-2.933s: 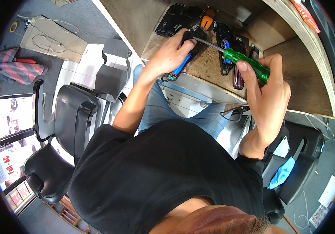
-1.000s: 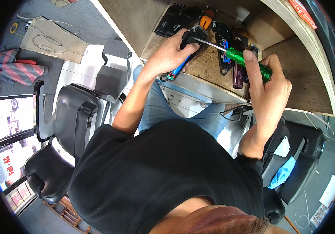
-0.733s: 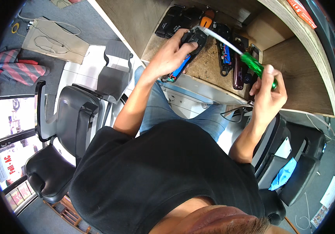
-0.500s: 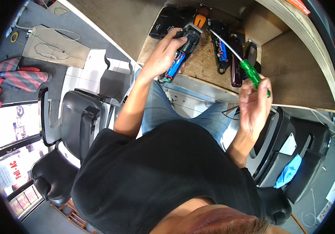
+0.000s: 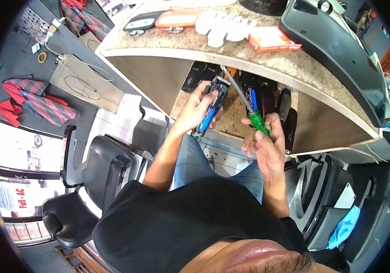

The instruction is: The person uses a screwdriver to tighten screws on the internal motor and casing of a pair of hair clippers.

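My left hand [image 5: 192, 113] is wrapped round a black hair clipper [image 5: 221, 93], held tilted over the shelf's front edge. The clipper's lower casing is off, baring a blue battery and thin wires. In my right hand [image 5: 270, 150] is a screwdriver [image 5: 258, 121] with a green handle. Its metal shaft points up and left, and the tip appears near the clipper's blade end; whether they touch I cannot tell. Behind the shaft, a second opened clipper [image 5: 252, 97] with a blue battery lies on the shelf, beside a dark maroon clipper [image 5: 267, 96].
Over the wooden shelf [image 5: 177, 109] juts a speckled countertop [image 5: 177, 45], holding a red-and-white box [image 5: 272, 39], white plastic pieces [image 5: 222, 27] and a large dark panel [image 5: 336, 59]. Black padded chairs [image 5: 106, 161] stand at both sides. A cable [image 5: 331, 149] runs along the right.
My view has shifted, bringing the countertop into sight. The screwdriver has come closer to the clipper in my left hand, and my right hand has moved left. Both tools stay held.
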### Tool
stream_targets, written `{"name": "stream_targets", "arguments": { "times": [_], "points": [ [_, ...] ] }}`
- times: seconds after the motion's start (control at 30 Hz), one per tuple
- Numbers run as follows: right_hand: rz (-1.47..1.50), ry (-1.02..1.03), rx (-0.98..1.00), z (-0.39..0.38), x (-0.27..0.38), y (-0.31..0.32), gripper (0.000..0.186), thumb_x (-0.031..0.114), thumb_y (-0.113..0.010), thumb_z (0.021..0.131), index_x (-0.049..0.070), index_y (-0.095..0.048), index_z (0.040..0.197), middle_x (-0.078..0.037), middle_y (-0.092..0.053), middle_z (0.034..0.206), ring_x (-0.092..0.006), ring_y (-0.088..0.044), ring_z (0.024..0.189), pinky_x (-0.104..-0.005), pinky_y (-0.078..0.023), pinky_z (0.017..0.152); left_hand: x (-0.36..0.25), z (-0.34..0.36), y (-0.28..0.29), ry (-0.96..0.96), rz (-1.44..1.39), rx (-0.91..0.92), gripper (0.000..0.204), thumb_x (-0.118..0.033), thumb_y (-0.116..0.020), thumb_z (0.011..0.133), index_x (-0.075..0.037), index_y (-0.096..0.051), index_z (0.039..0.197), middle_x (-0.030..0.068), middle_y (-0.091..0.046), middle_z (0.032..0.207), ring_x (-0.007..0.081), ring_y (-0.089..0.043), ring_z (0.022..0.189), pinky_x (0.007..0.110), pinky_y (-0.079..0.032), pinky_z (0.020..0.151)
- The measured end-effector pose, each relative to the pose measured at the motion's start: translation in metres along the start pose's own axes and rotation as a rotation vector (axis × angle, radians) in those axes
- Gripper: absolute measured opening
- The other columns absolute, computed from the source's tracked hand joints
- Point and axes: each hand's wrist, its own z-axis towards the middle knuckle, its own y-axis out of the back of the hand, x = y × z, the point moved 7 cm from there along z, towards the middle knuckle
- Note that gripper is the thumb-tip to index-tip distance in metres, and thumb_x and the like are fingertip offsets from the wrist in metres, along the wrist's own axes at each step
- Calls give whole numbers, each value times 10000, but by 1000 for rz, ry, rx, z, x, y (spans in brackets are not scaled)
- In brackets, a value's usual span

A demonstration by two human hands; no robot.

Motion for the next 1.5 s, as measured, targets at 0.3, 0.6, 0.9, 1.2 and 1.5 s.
{"name": "stream_targets", "arguments": {
  "times": [0.3, 0.6, 0.9, 1.2, 1.5],
  "points": [
    [337, -51, 81, 3, -20, 2, 551, 395, -544, 1134, -25, -487, 1487, -222, -741, 1184, -217, -682, 622, -288, -514, 510, -3, -1, -1, 23, -58, -28, 352, -289, -550, 1100, -113, -494, 1399, 135, -718, 864, 160, -641, 541, 299, -534, 433],
    [206, -179, 253, -10, -28, -22, 352, 262, -499, 1144, -10, -532, 1365, -137, -619, 859, -206, -617, 603, -309, -504, 520, 2, 3, 2, 26, -48, -27, 353, -313, -558, 1097, -128, -494, 1391, 119, -715, 857, 147, -640, 542, 293, -538, 421],
    [76, -324, 276, -20, -44, -26, 304, 235, -611, 1117, 108, -450, 892, 9, -453, 735, -65, -464, 554, -231, -351, 478, 1, 0, -2, 24, -45, -35, 416, -285, -525, 1118, -169, -403, 1498, 120, -712, 864, 147, -630, 543, 295, -512, 424],
    [-155, -214, 85, -25, -19, 5, 179, 189, -676, 1080, 32, -632, 1008, 20, -546, 713, -41, -479, 594, -222, -371, 533, -8, -1, -4, -6, -23, -54, 334, -251, -493, 1126, -150, -467, 1443, 117, -701, 841, 151, -621, 537, 288, -508, 430],
    [-709, -32, -77, 2, 8, 11, 203, 225, -708, 1060, 43, -622, 1032, 22, -537, 674, -87, -494, 544, -277, -380, 505, -11, -1, -3, -43, -32, -55, 295, -241, -452, 1130, -136, -477, 1405, 117, -703, 837, 155, -628, 554, 297, -526, 448]
  ]
}}
